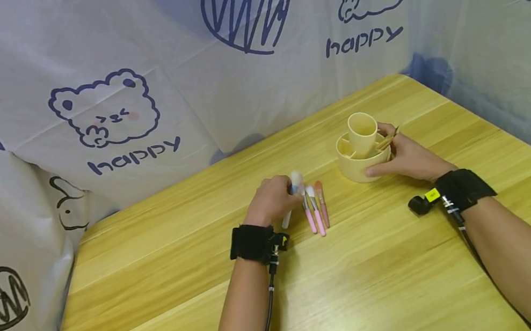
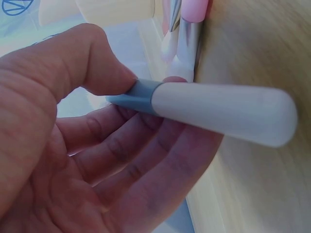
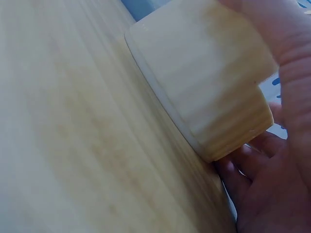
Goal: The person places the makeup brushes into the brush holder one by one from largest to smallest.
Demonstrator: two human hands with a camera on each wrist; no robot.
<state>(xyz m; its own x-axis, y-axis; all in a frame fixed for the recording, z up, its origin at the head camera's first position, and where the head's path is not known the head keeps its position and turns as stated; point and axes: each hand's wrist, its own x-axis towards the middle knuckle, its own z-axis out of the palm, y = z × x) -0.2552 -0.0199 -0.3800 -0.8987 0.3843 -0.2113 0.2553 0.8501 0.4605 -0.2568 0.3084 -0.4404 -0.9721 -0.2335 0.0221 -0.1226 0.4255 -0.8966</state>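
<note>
My left hand [image 1: 274,199] pinches a makeup brush [image 2: 223,109] between thumb and fingers. The brush has a white handle and a blue-grey collar, and its pale bristle end points up in the head view. Just right of that hand, pink-handled makeup brushes [image 1: 318,219] lie side by side on the table. My right hand [image 1: 403,156] grips a cream round organizer [image 1: 360,169], thumb on its near side and fingers around the far side. A tall slanted cup [image 1: 362,125] rises from the organizer. Thin tan pointed pieces [image 1: 386,142] stick out beside the cup; their kind is unclear.
The wood-grain table [image 1: 159,268] runs back to a white curtain [image 1: 181,99] printed with bears and hearts. The table's right edge slopes away beyond the right arm. Black wrist straps with cameras and cables [image 1: 269,294] hang along both forearms.
</note>
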